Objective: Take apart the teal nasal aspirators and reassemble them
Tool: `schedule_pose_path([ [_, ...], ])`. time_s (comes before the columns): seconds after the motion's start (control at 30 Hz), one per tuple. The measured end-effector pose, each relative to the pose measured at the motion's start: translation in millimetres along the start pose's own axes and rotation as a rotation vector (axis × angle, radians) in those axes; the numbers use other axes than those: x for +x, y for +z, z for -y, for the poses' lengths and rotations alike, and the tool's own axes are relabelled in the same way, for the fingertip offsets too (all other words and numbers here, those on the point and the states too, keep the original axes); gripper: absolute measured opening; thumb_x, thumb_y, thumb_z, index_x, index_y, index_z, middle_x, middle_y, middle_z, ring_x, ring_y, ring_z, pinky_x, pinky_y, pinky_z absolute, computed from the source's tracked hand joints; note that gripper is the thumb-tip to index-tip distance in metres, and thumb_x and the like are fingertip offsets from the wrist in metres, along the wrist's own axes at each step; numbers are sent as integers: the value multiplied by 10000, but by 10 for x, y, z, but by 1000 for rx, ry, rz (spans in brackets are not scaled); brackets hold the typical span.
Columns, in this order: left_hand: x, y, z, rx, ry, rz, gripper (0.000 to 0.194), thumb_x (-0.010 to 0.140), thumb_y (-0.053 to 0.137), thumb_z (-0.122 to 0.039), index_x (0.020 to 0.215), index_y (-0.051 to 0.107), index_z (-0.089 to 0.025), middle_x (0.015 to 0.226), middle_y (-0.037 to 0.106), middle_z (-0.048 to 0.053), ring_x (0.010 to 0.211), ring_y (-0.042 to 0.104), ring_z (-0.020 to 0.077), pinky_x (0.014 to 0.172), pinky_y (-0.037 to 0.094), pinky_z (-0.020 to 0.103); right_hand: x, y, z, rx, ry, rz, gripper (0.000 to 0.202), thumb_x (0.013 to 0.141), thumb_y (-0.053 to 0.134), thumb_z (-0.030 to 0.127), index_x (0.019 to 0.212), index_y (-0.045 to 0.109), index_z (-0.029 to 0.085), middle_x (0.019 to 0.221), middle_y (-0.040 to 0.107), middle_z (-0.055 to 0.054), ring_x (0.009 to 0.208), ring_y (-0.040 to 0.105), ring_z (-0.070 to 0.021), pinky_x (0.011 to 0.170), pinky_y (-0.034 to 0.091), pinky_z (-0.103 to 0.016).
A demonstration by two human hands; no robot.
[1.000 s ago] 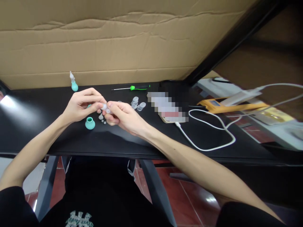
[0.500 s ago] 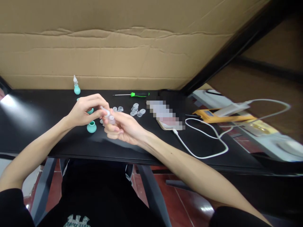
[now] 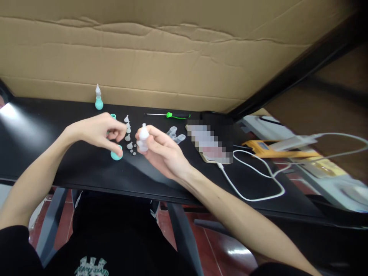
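My right hand [image 3: 163, 151] is closed around a translucent nasal aspirator nozzle [image 3: 144, 138], held upright with its narrow white tip pointing up. To its left, my left hand [image 3: 105, 132] is apart from the nozzle, its thumb stretched out and fingers curled loosely, with nothing visible between them. The left thumb overlaps a teal rubber bulb [image 3: 115, 155]; whether they touch I cannot tell. Other teal bulbs [image 3: 113, 115] are partly hidden behind that hand. Between the hands lie several small white nozzle tips [image 3: 128, 127] and tiny clear discs [image 3: 131, 151].
An assembled teal aspirator [image 3: 99, 102] stands by the cardboard wall [image 3: 161, 73]. A green-and-black screwdriver [image 3: 178, 115] lies at the back. Clear plastic cups [image 3: 173, 134] sit beyond my right hand. Farther right are a phone [image 3: 208, 143], its white cable [image 3: 230, 186] and a yellow-orange object [image 3: 258, 149].
My left hand has let go of the nozzle and moved left and down toward the teal bulb. My right hand keeps the nozzle, now upright and farther right. The view has shifted slightly.
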State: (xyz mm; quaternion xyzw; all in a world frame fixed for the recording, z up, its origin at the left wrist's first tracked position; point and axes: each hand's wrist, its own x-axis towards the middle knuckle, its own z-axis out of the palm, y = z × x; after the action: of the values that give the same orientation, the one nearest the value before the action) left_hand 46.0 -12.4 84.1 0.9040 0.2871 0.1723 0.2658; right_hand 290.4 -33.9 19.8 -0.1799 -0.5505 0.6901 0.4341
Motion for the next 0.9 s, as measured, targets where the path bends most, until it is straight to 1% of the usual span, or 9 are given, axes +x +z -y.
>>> schedule_pose_path([
  [0.07,-17,-5,-50,141,-16,142,386,769,949,-331,746,590,-190,651,531,-79,578,480,76,582,335,225,2,-14,-8,-37,-14,-17,389,868,910,556,938,709,231,845,608,28,673,492,-101,627,443,-250],
  [0.13,-17,22,-101,255,-47,175,369,765,939,-255,755,575,-191,706,596,-63,625,536,93,595,338,228,1,-8,-20,-109,-25,-28,393,874,903,551,925,680,231,820,633,31,682,557,-111,651,496,-259],
  [0.23,-2,67,-155,383,-98,169,314,806,894,-198,770,583,-195,724,645,-52,629,565,109,581,312,243,-18,18,-46,-282,-84,-72,367,889,888,515,934,661,230,837,690,20,736,655,-133,721,574,-288],
  [0.37,21,97,-184,482,-114,116,325,830,900,-229,816,576,-202,719,659,-56,587,549,112,561,274,249,-61,34,-80,-570,-269,-90,210,940,828,381,989,690,230,931,755,-10,809,724,-155,749,598,-297],
  [0.47,43,137,-186,497,-115,92,383,818,935,-266,890,564,-203,753,682,-53,599,581,118,562,272,249,-83,31,-81,-806,-399,-93,83,963,768,251,1017,711,226,946,788,-17,835,746,-168,787,601,-308],
  [0.57,58,184,-169,471,-114,88,395,823,938,-278,943,571,-197,783,710,-36,633,625,132,564,273,256,-85,12,-50,-979,-475,-88,71,976,729,185,1037,741,219,953,817,-16,789,737,-157,771,600,-295],
  [0.63,59,201,-150,451,-105,86,353,845,912,-266,958,586,-193,806,729,-24,645,638,136,567,282,257,-75,-17,-17,-1061,-495,-62,86,988,721,185,1050,769,221,954,827,-16,760,729,-155,753,604,-292],
  [0.77,50,203,-123,448,-78,86,257,879,872,-266,915,631,-182,835,746,2,662,644,144,599,330,254,-42,-102,65,-1176,-505,38,119,1021,705,203,1079,808,215,998,841,-45,810,758,-179,785,617,-312],
  [0.9,67,230,-126,477,-81,153,305,911,862,-328,772,639,-174,736,713,3,630,623,158,626,367,273,-28,-173,151,-1239,-531,192,173,1056,662,191,1139,812,214,1053,838,-67,856,771,-191,811,629,-323],
])
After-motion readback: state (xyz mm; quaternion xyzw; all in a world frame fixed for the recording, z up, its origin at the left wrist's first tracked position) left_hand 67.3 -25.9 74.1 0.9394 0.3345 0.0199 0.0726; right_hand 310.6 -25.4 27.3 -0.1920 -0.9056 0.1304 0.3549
